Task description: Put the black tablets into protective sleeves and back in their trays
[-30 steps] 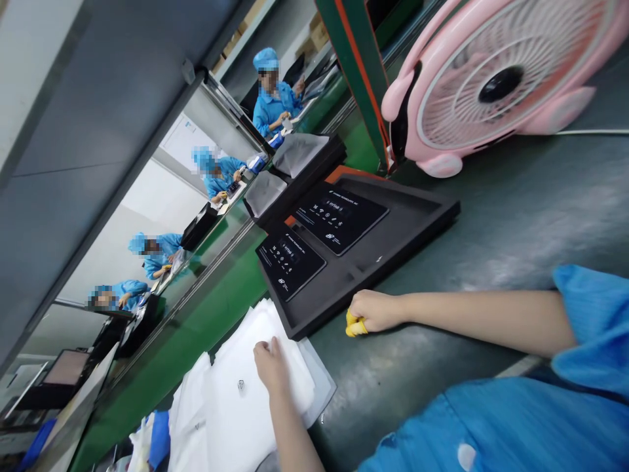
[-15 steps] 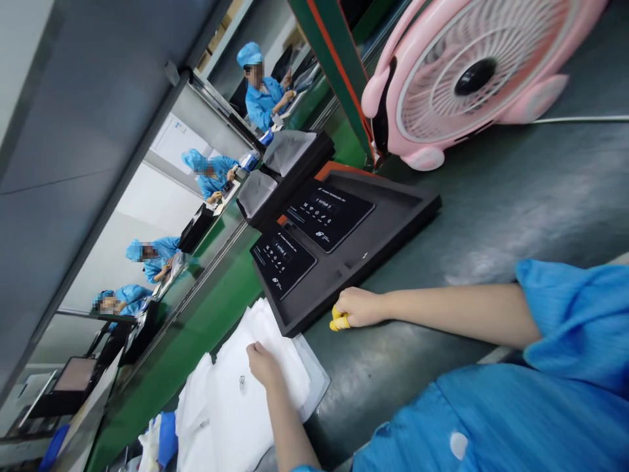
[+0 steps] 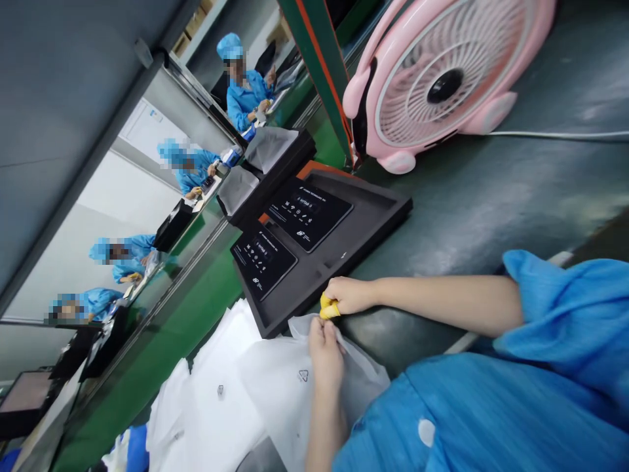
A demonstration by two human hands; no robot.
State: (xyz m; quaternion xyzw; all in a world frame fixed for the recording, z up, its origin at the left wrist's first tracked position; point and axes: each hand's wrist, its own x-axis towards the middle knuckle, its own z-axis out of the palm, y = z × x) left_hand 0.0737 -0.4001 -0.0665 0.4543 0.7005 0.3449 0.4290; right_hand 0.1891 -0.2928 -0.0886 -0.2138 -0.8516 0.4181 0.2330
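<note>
A thin translucent plastic bag (image 3: pixel 275 373) with a small printed recycling mark is drawn up off a stack of white bags (image 3: pixel 211 400). My left hand (image 3: pixel 325 354) is closed on the edge of this bag. My right hand (image 3: pixel 348 296), with yellow finger cots on its fingers, is curled shut at the same edge, its fingertips meeting those of the left; the exact pinch is partly hidden. Just beyond the hands lies a black tray (image 3: pixel 378 219) holding two black tablet-like devices, a larger one (image 3: pixel 310 215) and a nearer one (image 3: pixel 264 261), both with white print.
A pink fan (image 3: pixel 442 85) stands at the far right, its white cable (image 3: pixel 555 134) running over the dark green bench (image 3: pixel 442 210). Behind the tray are black boxes (image 3: pixel 270 154) with grey bags. Several co-workers in blue caps and coats sit along the line.
My left hand has moved right, bringing a plastic bag off the stack to meet my right hand. The right hand stays closed near the tray's edge. The view has shifted slightly.
</note>
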